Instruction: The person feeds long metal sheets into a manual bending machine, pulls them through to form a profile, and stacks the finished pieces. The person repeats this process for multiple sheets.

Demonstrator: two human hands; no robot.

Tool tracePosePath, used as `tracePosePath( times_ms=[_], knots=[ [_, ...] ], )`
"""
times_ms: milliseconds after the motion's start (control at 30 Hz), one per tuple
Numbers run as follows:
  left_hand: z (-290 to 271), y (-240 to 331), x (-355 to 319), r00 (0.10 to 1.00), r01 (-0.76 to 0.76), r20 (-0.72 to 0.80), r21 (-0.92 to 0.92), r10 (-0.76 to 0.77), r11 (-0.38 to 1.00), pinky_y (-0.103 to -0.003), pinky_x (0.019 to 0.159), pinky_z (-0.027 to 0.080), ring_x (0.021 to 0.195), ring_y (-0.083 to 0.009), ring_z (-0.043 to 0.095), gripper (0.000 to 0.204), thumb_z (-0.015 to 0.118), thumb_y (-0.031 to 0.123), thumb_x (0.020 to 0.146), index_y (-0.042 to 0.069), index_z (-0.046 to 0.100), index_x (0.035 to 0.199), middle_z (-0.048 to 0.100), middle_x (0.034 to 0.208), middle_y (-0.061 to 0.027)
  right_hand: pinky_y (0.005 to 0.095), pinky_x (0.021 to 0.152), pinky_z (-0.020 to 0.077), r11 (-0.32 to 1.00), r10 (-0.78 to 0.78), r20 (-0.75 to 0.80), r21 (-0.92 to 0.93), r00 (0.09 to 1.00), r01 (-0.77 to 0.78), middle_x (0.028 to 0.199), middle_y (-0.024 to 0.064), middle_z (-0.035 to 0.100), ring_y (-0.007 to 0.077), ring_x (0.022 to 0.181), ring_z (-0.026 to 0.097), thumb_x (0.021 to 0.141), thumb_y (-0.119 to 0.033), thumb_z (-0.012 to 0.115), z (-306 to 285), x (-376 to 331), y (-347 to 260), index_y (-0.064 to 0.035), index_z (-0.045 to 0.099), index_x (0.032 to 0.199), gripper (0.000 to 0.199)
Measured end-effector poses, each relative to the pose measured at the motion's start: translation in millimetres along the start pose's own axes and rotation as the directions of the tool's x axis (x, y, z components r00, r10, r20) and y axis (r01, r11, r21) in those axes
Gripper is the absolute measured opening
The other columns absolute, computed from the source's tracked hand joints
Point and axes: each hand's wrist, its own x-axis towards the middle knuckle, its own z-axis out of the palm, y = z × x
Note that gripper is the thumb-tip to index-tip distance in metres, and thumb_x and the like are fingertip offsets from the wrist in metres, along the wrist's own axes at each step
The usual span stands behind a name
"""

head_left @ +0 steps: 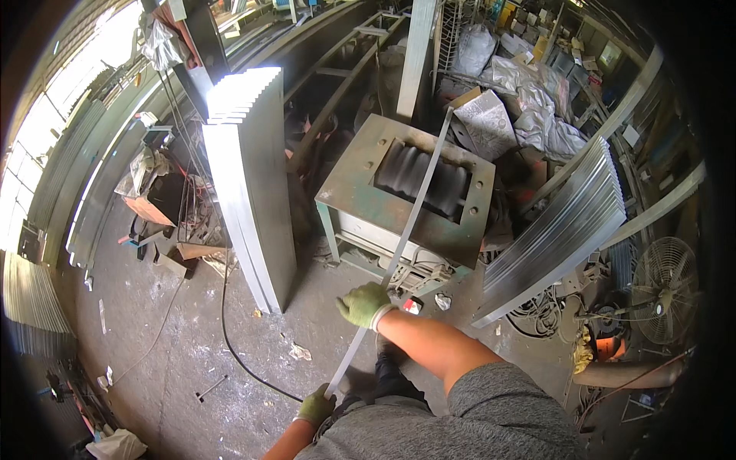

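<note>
The strip (414,213) slants over the machine (356,180), left hand (314,406) closed on its near end, right hand (366,305) gripping farther along. A slack right grip could drop it onto the machine's rollers (399,170), which, if turning, might snatch it.

Blurred rollers (401,170) lie partly hidden behind the long metal strip (409,226)

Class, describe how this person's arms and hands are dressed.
The right hand and left hand wear plain yellow-green gloves, the right with a white cuff. The right forearm is bare below a short, mottled grey sleeve. No markings can be made out on the gloves.
</note>
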Motion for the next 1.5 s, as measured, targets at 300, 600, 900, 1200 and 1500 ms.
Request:
tracePosePath(
  times_ms=[300, 600, 900, 1200, 1500],
  knots=[
    [43.1, -153.0, -93.3, 0.999, 0.035, -0.017, -0.058, -0.036, 0.998, -0.064, 0.089, 0.061, 0.108, -0.0569, 0.075, 0.036, 0.075, 0.03, 0.104, 0.018, 0.067, 0.137, 0.081, 0.115, -0.0275, 0.0577, 0.085, 0.0623, 0.996, -0.076, 0.226, 0.064, 0.971, 0.063, 0.096, 0.0149, 0.086, 0.0372, 0.089, 0.083, 0.118, -0.047, 0.047, 74.6, -60.6, -124.3, -0.0116, 0.085, 0.09, 0.059],
    [23.2, -258.5, -189.2, 0.989, -0.075, -0.122, 0.062, 0.082, 0.995, -0.059, 0.093, 0.062, 0.115, -0.054, 0.076, 0.047, 0.077, 0.031, 0.106, 0.016, 0.065, 0.149, 0.08, 0.126, -0.0265, 0.0541, 0.099, 0.0606, 0.875, -0.483, 0.339, 0.229, 0.807, 0.427, 0.114, 0.013, 0.083, 0.0352, 0.108, 0.08, 0.118, -0.046, 0.052, 122.8, -110.0, -214.2, -0.0119, 0.084, 0.11, 0.048],
    [-17.9, -82.2, -63.5, 0.982, 0.186, -0.009, 0.164, -0.188, 0.969, -0.062, 0.096, 0.061, 0.115, -0.0528, 0.076, 0.03, 0.066, 0.034, 0.109, 0.015, 0.069, 0.133, 0.081, 0.122, -0.0256, 0.0509, 0.094, 0.0573, 0.92, -0.392, -0.087, -0.05, 0.916, 0.389, 0.104, 0.0074, 0.079, 0.0305, 0.1, 0.076, 0.108, -0.041, 0.066, 77.2, -39.9, -78.8, -0.0165, 0.08, 0.101, 0.029],
    [-43.4, 143.3, 166.2, 1.0, -0.03, 0.003, 0.269, 0.03, 0.963, -0.061, 0.105, 0.061, 0.118, -0.0529, 0.077, 0.04, 0.061, 0.037, 0.108, 0.005, 0.076, 0.127, 0.081, 0.124, -0.0306, 0.0562, 0.113, 0.0564, 0.916, 0.222, -0.728, 0.384, 0.649, 0.118, 0.142, 0.0228, 0.073, 0.0453, 0.131, 0.069, 0.094, -0.005, 0.076, 8.0, -54.0, 81.3, -0.0026, 0.073, 0.138, 0.044],
    [-96.6, 369.6, 371.5, 0.934, -0.333, 0.161, 0.71, 0.318, 0.621, -0.056, 0.097, 0.064, 0.11, -0.0502, 0.081, 0.051, 0.06, 0.042, 0.109, -0.002, 0.084, 0.109, 0.083, 0.113, -0.0311, 0.0593, 0.099, 0.0616, 0.626, 0.773, -0.221, 0.417, 0.595, -0.659, 0.122, 0.0215, 0.081, 0.0457, 0.112, 0.077, 0.099, -0.017, 0.069, 170.6, -308.2, 170.8, -0.0053, 0.081, 0.116, 0.024]
  ],
)
